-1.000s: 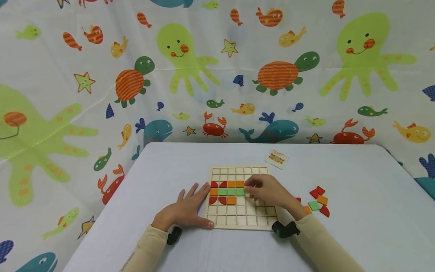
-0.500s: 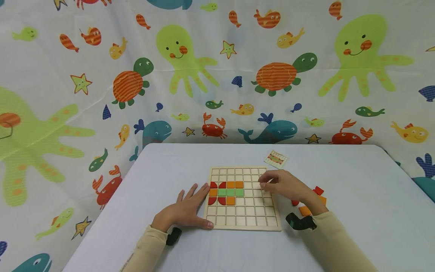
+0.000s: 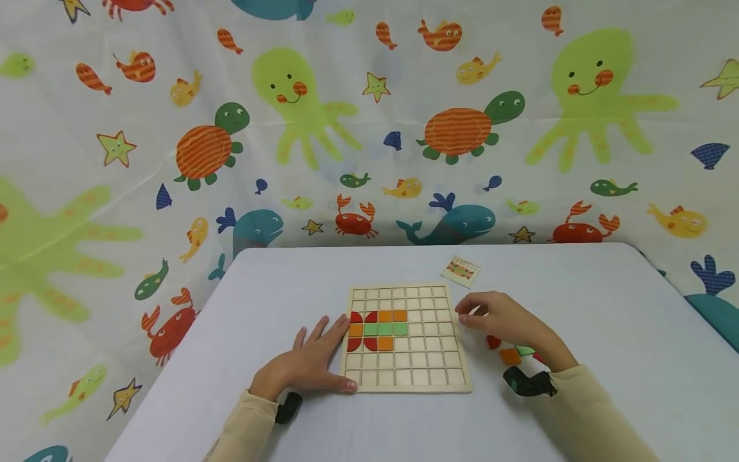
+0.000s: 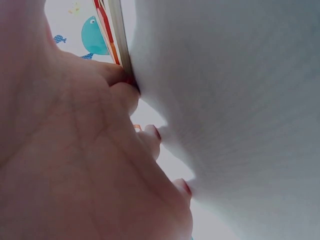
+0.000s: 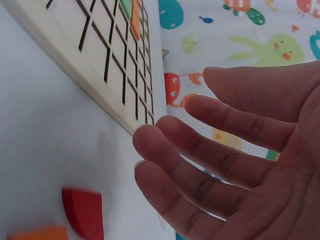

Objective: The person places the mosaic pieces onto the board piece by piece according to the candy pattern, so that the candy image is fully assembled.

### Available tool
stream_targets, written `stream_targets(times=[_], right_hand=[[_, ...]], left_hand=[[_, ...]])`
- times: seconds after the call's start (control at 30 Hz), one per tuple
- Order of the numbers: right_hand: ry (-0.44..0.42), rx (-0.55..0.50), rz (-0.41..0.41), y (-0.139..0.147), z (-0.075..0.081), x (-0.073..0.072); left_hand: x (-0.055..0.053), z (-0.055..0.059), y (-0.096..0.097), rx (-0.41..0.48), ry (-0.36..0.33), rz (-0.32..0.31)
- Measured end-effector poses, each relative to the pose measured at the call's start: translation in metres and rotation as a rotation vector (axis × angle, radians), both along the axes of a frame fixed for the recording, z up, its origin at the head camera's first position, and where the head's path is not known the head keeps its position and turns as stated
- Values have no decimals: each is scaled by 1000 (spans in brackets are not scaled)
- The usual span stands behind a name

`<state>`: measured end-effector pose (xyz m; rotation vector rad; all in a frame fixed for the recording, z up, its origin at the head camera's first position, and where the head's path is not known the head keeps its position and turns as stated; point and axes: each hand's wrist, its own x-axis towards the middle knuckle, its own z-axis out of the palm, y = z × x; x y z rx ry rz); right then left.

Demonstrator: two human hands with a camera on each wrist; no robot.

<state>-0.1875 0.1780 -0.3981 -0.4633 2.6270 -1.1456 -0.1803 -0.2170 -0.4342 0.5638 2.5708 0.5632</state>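
A wooden grid board (image 3: pixel 430 360) lies on the table, with red rounded tiles (image 3: pixel 371 344), orange square tiles (image 3: pixel 385 344) and a row of green square tiles (image 3: pixel 385 329) in its left cells. My left hand (image 3: pixel 306 366) lies spread at the board's left edge, thumb at the lower left corner and index fingertip at the side. In the left wrist view its palm fills the left half, beside the board's edge (image 4: pixel 118 35). Just off the board's right side hovers my right hand (image 3: pixel 508 319). The right wrist view shows its fingers (image 5: pixel 200 185) loosely bent and apart, nothing between them.
Loose tiles lie right of the board, partly under my right forearm: a red one (image 3: pixel 493 342), an orange one (image 3: pixel 510 357) and a green one (image 3: pixel 525 350). A small patterned card (image 3: pixel 460 271) lies behind the board. A sea-animal curtain (image 3: pixel 335 147) hangs behind the table.
My right hand has moved right, from over the middle of the board to just past its right edge. My left hand stays put. The head view has shifted slightly.
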Motion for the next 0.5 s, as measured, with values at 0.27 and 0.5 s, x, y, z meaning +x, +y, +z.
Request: stream_targets(times=[0.27,0.5], right_hand=[[12,69,-10,26,4,11],[-56,109,34,49,8,15]], left_hand=[[-2,1,-1,-12,0,9],[-1,3,-2,-11,-14,26]])
